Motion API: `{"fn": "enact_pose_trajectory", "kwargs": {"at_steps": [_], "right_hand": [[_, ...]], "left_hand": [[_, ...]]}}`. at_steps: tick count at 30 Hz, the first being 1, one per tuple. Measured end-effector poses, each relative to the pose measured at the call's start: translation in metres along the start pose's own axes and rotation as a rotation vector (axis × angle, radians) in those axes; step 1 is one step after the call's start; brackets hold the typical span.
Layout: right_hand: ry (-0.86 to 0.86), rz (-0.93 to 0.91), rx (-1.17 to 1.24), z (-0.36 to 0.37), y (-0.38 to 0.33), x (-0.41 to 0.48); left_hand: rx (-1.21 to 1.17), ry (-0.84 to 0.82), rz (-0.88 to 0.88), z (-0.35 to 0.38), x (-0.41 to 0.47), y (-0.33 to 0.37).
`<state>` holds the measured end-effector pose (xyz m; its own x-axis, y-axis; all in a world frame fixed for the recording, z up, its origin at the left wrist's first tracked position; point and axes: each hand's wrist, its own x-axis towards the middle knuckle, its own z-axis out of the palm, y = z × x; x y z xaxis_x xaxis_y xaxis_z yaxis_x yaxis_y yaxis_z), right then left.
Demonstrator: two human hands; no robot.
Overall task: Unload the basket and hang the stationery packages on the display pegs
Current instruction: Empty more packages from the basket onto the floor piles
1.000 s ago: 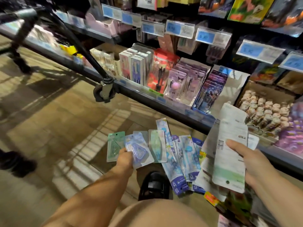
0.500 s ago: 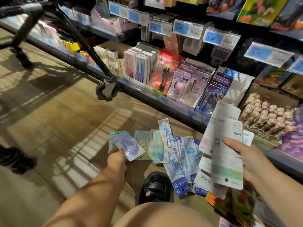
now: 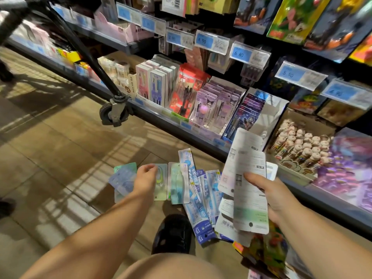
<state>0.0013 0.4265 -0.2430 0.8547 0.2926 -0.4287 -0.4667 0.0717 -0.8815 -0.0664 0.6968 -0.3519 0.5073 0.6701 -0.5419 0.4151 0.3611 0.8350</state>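
Your right hand (image 3: 275,196) clutches the white card-backed packages (image 3: 249,178), so slip in the bluish clear-plastic blister pack (image 3: 122,180) your left hand (image 3: 146,176) pinches, holes aligned.

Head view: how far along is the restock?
Done: blue packages look unloaded, fanned out on the floor. In hand: right hand grips a stack of white-backed packs; left hand is down at the blister packs, grip unclear. Left: all the hanging; none of these packs is up yet.
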Motion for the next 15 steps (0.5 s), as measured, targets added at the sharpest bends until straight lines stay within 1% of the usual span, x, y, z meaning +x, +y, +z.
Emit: {"fn": "enact_pose_trajectory", "kwargs": {"at_steps": [2, 4, 6, 7, 9, 12, 15], "right_hand": [[0.020, 0.013, 0.002, -0.003, 0.001, 0.001], [0.041, 0.023, 0.005, -0.006, 0.001, 0.000], [0.051, 0.017, 0.006, -0.010, -0.001, -0.001], [0.056, 0.011, 0.011, -0.012, -0.001, -0.001], [0.066, -0.007, 0.023, -0.018, -0.003, -0.002], [0.069, -0.033, -0.012, -0.027, -0.006, -0.003], [0.087, -0.035, -0.038, -0.034, -0.007, -0.003]], "left_hand": [[0.008, -0.360, 0.033, 0.034, -0.026, 0.018], [0.086, -0.674, 0.087, 0.067, -0.067, 0.045], [0.134, -0.872, 0.123, 0.092, -0.089, 0.058], [0.143, -0.918, 0.117, 0.101, -0.099, 0.063], [0.122, -0.943, 0.078, 0.117, -0.110, 0.070], [0.133, -0.926, 0.109, 0.131, -0.119, 0.069], [0.092, -0.895, 0.151, 0.140, -0.123, 0.059]]}}
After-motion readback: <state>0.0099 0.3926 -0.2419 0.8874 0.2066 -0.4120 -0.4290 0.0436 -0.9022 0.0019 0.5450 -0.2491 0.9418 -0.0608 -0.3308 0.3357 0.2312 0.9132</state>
